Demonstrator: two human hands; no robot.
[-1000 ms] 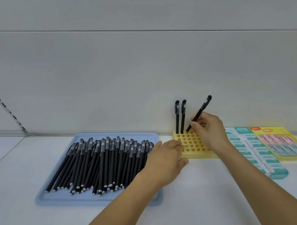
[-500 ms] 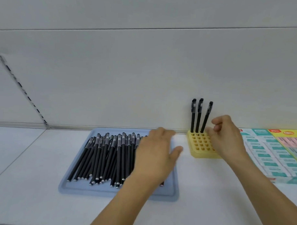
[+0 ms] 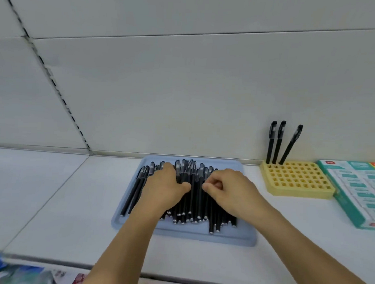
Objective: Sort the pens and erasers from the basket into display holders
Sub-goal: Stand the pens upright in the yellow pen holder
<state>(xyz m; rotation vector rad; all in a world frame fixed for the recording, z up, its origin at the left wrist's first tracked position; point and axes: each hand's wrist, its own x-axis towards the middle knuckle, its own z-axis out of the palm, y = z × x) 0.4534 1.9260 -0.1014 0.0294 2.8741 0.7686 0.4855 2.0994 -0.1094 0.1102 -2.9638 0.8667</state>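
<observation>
Several black pens (image 3: 193, 197) lie side by side in a flat blue tray (image 3: 185, 235) in the middle of the white shelf. Both my hands are over the pile. My left hand (image 3: 166, 187) rests on the left part of the pens, palm down, with its fingers stretched out. My right hand (image 3: 229, 190) has curled fingers, and its thumb and forefinger pinch at a pen in the pile. To the right stands the yellow grid holder (image 3: 297, 184). Three black pens (image 3: 278, 143) stand upright in its back-left holes.
Teal eraser boxes (image 3: 359, 190) lie flat right of the holder, running out of frame. The white back wall rises just behind the tray and holder. Colourful packages (image 3: 29, 276) show below the shelf's front edge at the lower left.
My right hand has let go of the third pen, which now stands in the holder, and has moved left to the tray. My left hand has slid further onto the pile.
</observation>
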